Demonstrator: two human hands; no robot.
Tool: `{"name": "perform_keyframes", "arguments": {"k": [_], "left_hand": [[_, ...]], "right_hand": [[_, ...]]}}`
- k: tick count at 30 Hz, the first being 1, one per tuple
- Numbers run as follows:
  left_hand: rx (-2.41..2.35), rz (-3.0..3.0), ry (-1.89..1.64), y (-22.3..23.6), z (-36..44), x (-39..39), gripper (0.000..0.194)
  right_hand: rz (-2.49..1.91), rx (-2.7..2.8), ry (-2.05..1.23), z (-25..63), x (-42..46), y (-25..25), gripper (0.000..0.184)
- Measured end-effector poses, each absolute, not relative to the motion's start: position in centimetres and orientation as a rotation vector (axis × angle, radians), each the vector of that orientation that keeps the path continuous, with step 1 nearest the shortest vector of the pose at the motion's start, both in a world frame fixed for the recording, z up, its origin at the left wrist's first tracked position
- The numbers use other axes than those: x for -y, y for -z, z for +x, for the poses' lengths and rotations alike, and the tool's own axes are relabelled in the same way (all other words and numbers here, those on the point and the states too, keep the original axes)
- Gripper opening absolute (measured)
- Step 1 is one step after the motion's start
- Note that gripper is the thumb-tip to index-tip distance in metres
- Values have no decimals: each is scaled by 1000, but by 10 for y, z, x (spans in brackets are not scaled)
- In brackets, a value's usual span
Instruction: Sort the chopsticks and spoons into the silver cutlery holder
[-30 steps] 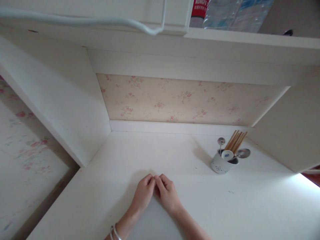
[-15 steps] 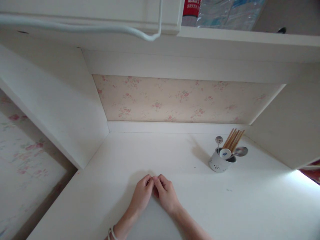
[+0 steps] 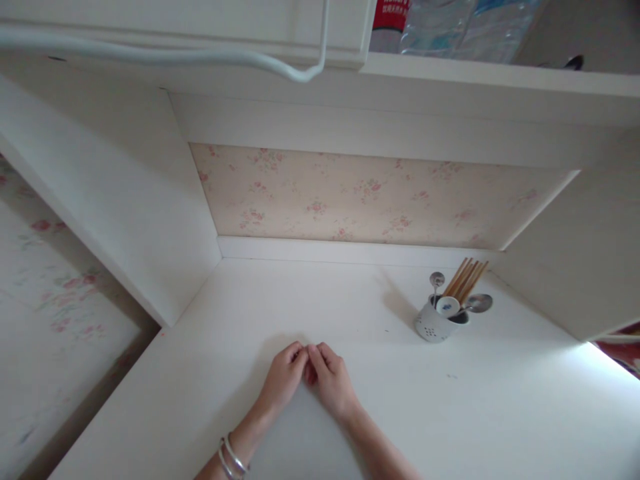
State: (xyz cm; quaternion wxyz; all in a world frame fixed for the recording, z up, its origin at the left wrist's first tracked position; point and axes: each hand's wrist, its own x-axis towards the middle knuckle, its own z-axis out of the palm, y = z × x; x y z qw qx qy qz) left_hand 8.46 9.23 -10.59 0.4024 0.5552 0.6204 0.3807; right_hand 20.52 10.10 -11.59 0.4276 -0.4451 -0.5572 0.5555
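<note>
My left hand rests on the white tabletop with its fingers curled in. Against it lies my right hand, also closed, the two touching at the thumbs and knuckles. No object shows in either hand. Silver bangles circle my left wrist. Farther off to the right stands a white perforated utensil holder. In it are wooden chopsticks, a white ceramic spoon, a metal spoon and a small slotted metal spoon.
Cabinet panels enclose the table at left and right. An overhead shelf carries plastic bottles. A white cable hangs across the upper left. Floral wallpaper covers the back.
The view has shifted slightly, and more of the left wrist with its bangles shows. Both hands stay closed and together; the utensil holder stands where it was.
</note>
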Motion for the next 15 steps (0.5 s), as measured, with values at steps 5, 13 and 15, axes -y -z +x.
{"name": "perform_keyframes", "arguments": {"k": [5, 13, 15], "left_hand": [[-1555, 1377, -952, 105, 85, -90, 38], [-1497, 1363, -929, 113, 83, -91, 43], [-1496, 1366, -920, 113, 84, -90, 43]], "right_hand": [[-1164, 951, -1210, 255, -87, 113, 42], [-1612, 565, -559, 401, -114, 92, 88], [-1652, 652, -442, 422, -131, 88, 100]]}}
